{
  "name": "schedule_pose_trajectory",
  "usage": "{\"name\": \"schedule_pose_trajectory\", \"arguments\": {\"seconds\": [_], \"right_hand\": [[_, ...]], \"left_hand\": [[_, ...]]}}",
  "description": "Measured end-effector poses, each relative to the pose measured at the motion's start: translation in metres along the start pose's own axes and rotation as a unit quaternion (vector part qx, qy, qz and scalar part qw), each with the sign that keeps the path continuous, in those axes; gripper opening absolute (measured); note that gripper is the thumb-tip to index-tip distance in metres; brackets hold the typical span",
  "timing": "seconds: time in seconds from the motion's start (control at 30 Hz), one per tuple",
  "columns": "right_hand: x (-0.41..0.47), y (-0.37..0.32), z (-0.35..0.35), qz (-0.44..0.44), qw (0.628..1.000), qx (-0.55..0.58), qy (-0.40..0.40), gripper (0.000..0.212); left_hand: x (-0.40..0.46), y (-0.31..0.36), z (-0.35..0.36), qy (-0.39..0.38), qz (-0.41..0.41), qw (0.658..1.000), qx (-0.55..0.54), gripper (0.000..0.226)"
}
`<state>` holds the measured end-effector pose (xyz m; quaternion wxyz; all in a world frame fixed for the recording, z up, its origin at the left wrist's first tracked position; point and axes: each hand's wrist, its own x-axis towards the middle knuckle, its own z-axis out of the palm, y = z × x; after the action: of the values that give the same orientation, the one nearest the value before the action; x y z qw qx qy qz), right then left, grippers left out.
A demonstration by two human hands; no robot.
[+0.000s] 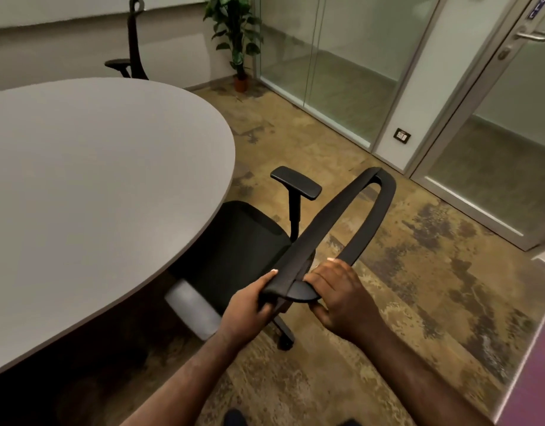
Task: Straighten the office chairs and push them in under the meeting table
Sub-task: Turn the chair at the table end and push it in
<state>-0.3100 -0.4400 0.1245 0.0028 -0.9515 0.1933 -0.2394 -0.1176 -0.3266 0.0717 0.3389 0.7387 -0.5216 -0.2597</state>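
Potted plant (234, 35) in the far corner beside glass partitions (335, 72), wall socket (402, 136) near the door (508, 124).

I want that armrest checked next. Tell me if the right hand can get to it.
Probably yes. The right hand grips the backrest, and the armrest stands just beyond it, clear of the table, with nothing between.

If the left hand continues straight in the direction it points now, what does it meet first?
The left hand points up and right and already grips the chair backrest. Straight on, it would probably reach the chair's seat first, then the table edge; depth is unclear.
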Motion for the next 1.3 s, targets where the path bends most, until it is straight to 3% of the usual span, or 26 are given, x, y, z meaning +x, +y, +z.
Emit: {"name": "schedule_pose_trajectory", "arguments": {"seconds": [0.2,0.5,0.63,0.77,0.93,1.07,1.3], "right_hand": [[0.009,0.04,-0.007,-0.048,0.998,0.016,-0.029,0.027],[0.011,0.044,-0.007,-0.04,0.999,0.022,-0.018,0.018],[0.011,0.028,-0.011,-0.028,0.999,0.027,-0.037,0.019],[0.012,0.006,-0.011,-0.013,0.998,0.027,-0.06,0.014],[0.017,-0.024,-0.014,-0.002,0.996,0.025,-0.087,0.018],[0.02,-0.047,-0.016,0.002,0.993,0.017,-0.117,0.027],[0.028,-0.071,-0.014,0.003,0.991,0.007,-0.133,0.031]], "left_hand": [[0.002,0.011,0.018,0.081,-0.048,0.995,0.023,0.054],[-0.001,0.042,0.036,0.199,-0.113,0.973,0.004,0.056],[-0.006,0.045,0.029,0.214,-0.114,0.97,-0.018,0.038],[-0.012,0.039,0.022,0.233,-0.126,0.964,-0.026,0.049],[-0.019,0.026,0.002,0.243,-0.143,0.959,-0.018,0.031],[-0.026,0.02,-0.012,0.242,-0.135,0.96,-0.04,0.04],[-0.03,0.011,-0.032,0.228,-0.133,0.962,-0.07,0.033]]}}
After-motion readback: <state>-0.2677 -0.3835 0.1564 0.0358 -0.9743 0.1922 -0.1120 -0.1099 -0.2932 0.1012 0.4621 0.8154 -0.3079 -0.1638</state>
